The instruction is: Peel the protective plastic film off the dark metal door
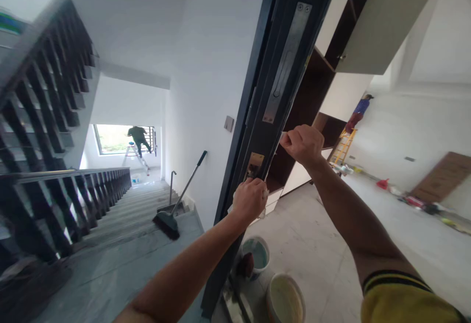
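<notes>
A dark metal door edge or frame [255, 139] runs upright and tilted through the middle of the head view. Set into it are a long steel plate [288, 63] and, lower down, a small brass-coloured plate [255, 160]. My left hand [250, 198] is closed round a crumpled white cloth [265, 199] and presses it against the dark metal just below the brass-coloured plate. Higher up, beside the right edge, my right hand [304, 145] is closed in a fist. A small whitish bit shows at its fingertips, too small to name.
Two buckets [285, 298] stand on the floor below my hands. A broom [167, 224] and dustpan [176, 209] lean near the stairs [147, 203] at left. Open cabinets [312, 80] are behind the door. Two people work on ladders, one by the window [138, 136], one far right [358, 112].
</notes>
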Demonstrator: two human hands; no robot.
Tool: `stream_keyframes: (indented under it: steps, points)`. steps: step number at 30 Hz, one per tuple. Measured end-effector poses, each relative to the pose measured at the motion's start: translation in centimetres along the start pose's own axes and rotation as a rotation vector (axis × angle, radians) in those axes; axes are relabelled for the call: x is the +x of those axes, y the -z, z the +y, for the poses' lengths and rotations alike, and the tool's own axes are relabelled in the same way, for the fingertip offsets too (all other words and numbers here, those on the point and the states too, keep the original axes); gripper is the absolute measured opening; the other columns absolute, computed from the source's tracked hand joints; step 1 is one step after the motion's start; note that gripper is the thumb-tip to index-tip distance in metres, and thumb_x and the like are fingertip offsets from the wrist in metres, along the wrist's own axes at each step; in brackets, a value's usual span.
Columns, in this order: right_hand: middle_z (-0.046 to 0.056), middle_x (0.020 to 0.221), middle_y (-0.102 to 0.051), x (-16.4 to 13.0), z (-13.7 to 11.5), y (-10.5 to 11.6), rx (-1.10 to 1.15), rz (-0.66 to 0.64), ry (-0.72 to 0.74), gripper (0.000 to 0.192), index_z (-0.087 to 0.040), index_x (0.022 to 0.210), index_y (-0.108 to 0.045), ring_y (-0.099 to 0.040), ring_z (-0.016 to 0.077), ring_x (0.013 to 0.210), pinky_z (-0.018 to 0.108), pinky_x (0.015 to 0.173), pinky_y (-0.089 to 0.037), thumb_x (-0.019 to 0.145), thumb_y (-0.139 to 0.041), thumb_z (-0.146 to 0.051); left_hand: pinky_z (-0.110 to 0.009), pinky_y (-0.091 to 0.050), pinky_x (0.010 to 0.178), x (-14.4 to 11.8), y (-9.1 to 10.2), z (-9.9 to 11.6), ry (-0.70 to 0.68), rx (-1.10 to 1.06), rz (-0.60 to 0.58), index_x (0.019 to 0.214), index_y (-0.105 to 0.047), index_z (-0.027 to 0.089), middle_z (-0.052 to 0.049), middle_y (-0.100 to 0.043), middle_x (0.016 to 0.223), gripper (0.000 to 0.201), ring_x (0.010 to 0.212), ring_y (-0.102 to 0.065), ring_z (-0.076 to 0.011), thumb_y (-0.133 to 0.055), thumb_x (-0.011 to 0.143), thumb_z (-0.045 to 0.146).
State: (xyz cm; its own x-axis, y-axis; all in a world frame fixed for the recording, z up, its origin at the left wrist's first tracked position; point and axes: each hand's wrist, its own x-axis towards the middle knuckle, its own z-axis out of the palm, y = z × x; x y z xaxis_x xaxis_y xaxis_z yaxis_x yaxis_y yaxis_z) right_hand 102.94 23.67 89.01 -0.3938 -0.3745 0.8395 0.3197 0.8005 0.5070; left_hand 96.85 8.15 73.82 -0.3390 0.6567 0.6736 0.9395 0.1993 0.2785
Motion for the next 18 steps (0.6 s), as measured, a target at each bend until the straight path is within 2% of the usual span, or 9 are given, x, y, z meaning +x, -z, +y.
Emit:
stream_keyframes:
  steps: [3, 5, 8, 11, 13, 18]
  points:
    - [0.001, 0.056, -0.041, -0.3, -0.4, 0.0, 0.008, 0.080, -0.076, 0.026, -0.019, 0.056, -0.046, -0.039, 0.0138, 0.059, 0.029, 0.059, -0.030, 0.082, -0.043, -0.017, -0.030, -0.037, 0.069, 0.0, 0.1, -0.1, 0.007, 0.005, -0.003, 0.077, -0.059, 0.020, 0.000, -0.062, 0.085, 0.012, 0.084, -0.053, -0.0178, -0.051, 0.084, 0.025]
    - [0.002, 0.060, -0.046, -0.4, -0.8, 0.2, 0.075, 0.117, -0.154, 0.023, -0.019, 0.064, -0.050, -0.044, 0.0140, 0.062, 0.028, 0.061, -0.033, 0.085, -0.041, -0.019, -0.030, -0.037, 0.069, 0.0, 0.0, -0.2, 0.016, 0.007, -0.003, 0.076, -0.059, 0.021, 0.001, -0.062, 0.085, 0.012, 0.084, -0.053, -0.0175, -0.050, 0.084, 0.024]
    - [0.003, 0.069, -0.053, 0.0, -1.3, 0.8, 0.183, 0.049, -0.232, 0.019, -0.018, 0.080, -0.054, -0.049, 0.0140, 0.066, 0.026, 0.062, -0.035, 0.089, -0.041, -0.029, -0.030, -0.037, 0.069, 0.0, 0.0, -0.3, 0.012, 0.003, -0.003, 0.076, -0.058, 0.021, 0.001, -0.062, 0.085, 0.012, 0.083, -0.052, -0.0172, -0.050, 0.084, 0.024]
    - [0.002, 0.065, -0.053, 0.8, -1.1, 1.2, 0.199, -0.154, -0.151, 0.027, -0.018, 0.075, -0.053, -0.049, 0.0137, 0.063, 0.025, 0.058, -0.031, 0.089, -0.045, -0.039, -0.030, -0.037, 0.070, 0.0, -0.1, -0.4, 0.000, 0.000, 0.002, 0.076, -0.058, 0.021, 0.001, -0.061, 0.085, 0.012, 0.083, -0.052, -0.0172, -0.050, 0.084, 0.024]
    - [0.002, 0.061, -0.052, 1.3, -0.6, 1.2, 0.205, -0.233, -0.084, 0.033, -0.018, 0.068, -0.051, -0.048, 0.0130, 0.060, 0.025, 0.057, -0.030, 0.091, -0.041, -0.039, -0.030, -0.037, 0.071, 0.1, -0.1, -0.4, 0.001, -0.003, -0.006, 0.076, -0.058, 0.021, 0.001, -0.061, 0.085, 0.011, 0.083, -0.052, -0.0172, -0.050, 0.084, 0.023]
    - [0.001, 0.061, -0.052, 2.0, 0.8, 1.1, 0.250, -0.230, 0.099, 0.030, -0.017, 0.066, -0.050, -0.046, 0.0116, 0.059, 0.025, 0.059, -0.032, 0.091, -0.039, -0.029, -0.030, -0.037, 0.071, 0.1, 0.1, -0.4, 0.007, -0.011, -0.031, 0.076, -0.059, 0.021, 0.001, -0.061, 0.085, 0.013, 0.084, -0.052, -0.0174, -0.049, 0.084, 0.023]
